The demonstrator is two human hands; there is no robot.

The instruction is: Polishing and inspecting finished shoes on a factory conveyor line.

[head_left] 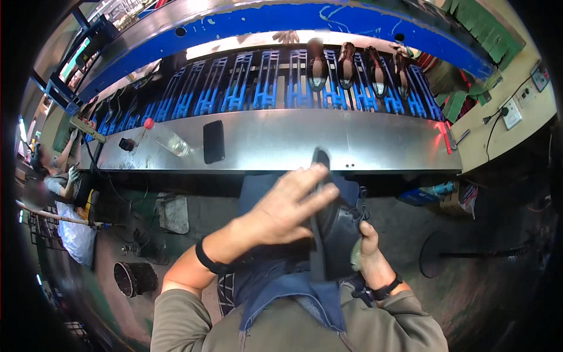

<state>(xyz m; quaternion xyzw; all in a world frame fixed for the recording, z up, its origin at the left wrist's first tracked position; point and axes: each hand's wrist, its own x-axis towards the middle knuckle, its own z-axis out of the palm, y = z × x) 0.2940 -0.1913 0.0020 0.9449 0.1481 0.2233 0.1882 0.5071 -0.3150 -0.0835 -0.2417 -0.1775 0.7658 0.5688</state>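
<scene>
A black lace-up shoe (340,249) is held tilted over my lap, its sole turned toward the left. My right hand (372,249) grips it from the right side, thumb near the laces (360,211), the other fingers mostly hidden behind. Something pale green (356,256) shows beside that hand, too small to make out. Across the sole side lies my left hand (290,205), its fingers stretched apart and touching the shoe near the toe end. A blue apron (270,302) covers my lap below.
Ahead runs a metal bench (264,138) bearing a black phone (214,142), a clear bottle (174,142) and a small dark object (126,144). Behind it, a blue-slatted rack (234,82) carries several brown shoes (346,66). Another person (56,182) is at the far left.
</scene>
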